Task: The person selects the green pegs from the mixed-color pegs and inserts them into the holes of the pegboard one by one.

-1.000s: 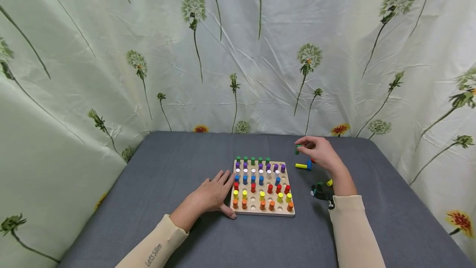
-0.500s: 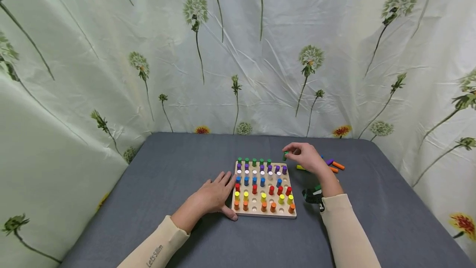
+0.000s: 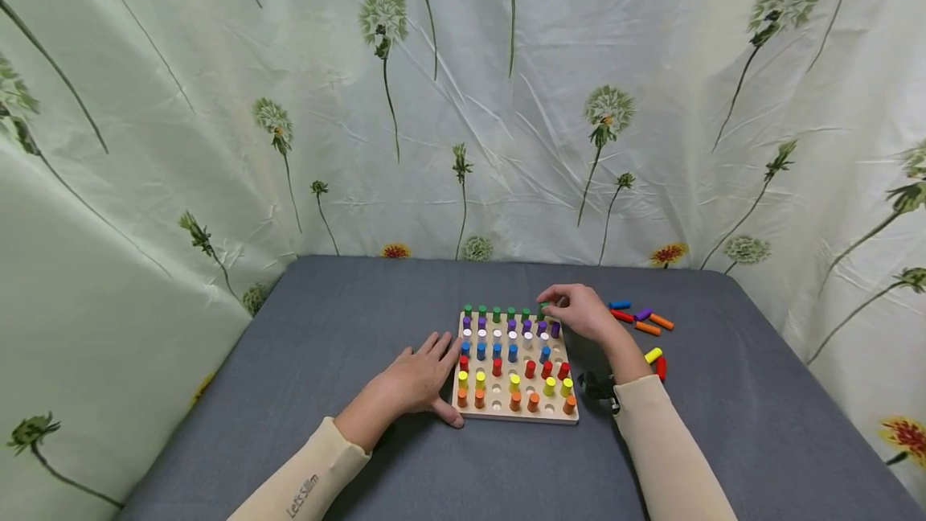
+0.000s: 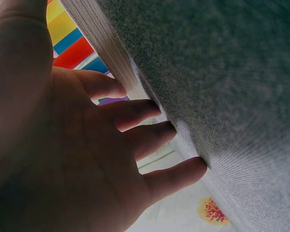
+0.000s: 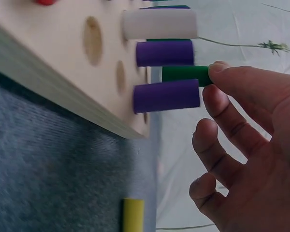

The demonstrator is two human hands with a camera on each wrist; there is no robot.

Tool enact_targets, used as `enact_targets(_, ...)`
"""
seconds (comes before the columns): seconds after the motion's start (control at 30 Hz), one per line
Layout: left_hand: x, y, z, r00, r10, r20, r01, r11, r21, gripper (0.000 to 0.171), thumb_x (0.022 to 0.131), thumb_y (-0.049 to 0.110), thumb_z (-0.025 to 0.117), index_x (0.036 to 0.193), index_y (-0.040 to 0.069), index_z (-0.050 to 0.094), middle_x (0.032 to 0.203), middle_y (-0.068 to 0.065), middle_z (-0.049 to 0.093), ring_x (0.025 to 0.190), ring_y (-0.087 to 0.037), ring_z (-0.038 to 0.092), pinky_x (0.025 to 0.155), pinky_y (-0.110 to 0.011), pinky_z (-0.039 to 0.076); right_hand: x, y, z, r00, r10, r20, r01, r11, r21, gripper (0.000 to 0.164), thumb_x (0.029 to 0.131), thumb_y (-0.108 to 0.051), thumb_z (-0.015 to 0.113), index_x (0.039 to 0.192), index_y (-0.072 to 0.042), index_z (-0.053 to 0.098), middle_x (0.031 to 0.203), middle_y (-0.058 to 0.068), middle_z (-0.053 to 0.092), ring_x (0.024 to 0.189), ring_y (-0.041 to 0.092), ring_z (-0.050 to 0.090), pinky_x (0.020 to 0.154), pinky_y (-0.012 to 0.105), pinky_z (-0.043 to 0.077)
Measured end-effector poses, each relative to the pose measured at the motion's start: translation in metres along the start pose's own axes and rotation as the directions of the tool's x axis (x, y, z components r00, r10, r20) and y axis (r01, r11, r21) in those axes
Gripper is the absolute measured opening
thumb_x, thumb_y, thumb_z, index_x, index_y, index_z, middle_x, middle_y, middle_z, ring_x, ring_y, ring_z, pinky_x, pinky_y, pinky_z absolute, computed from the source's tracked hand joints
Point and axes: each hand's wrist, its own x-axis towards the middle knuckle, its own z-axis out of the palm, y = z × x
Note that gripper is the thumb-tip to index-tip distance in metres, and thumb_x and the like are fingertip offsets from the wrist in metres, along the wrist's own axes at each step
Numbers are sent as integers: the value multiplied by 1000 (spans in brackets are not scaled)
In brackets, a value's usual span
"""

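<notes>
A wooden pegboard (image 3: 515, 418) lies on the table, its upright coloured pegs standing in rows, green at the back and orange in front. My right hand (image 3: 582, 310) pinches a green peg (image 5: 183, 75) between thumb and index finger over the back row, near the right corner. The right wrist view shows that peg among purple pegs (image 5: 166, 95), its lower end close to the board; the other fingers curl loosely. At the board's left side my left hand (image 3: 412, 376) lies with fingers spread, the fingertips and thumb along the edge.
Right of the board lie several loose pegs: a blue one (image 3: 619, 305), a purple one (image 3: 642, 315), orange ones (image 3: 661, 321), a yellow one (image 3: 653, 355) and a red one (image 3: 661, 368). A flower-printed curtain (image 3: 463, 103) hangs behind the grey table (image 3: 362, 296).
My right hand has moved left and slightly down with the green peg, from above the loose pegs to the board's back right corner. More loose pegs are uncovered. My left hand stays put.
</notes>
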Motion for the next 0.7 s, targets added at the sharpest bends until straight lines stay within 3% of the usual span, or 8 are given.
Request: enact_targets(0.7,3,1,1,1000,-13,-2,13,1000,26,131,73,81,79,172,17,20,178,-9,24,166,-31,23,126,-60,35,2,-4,7,999,19,41,-17,999,-35,17,103,-13,68,117,-9,78,100,10,69,82,20,59,67,31,46)
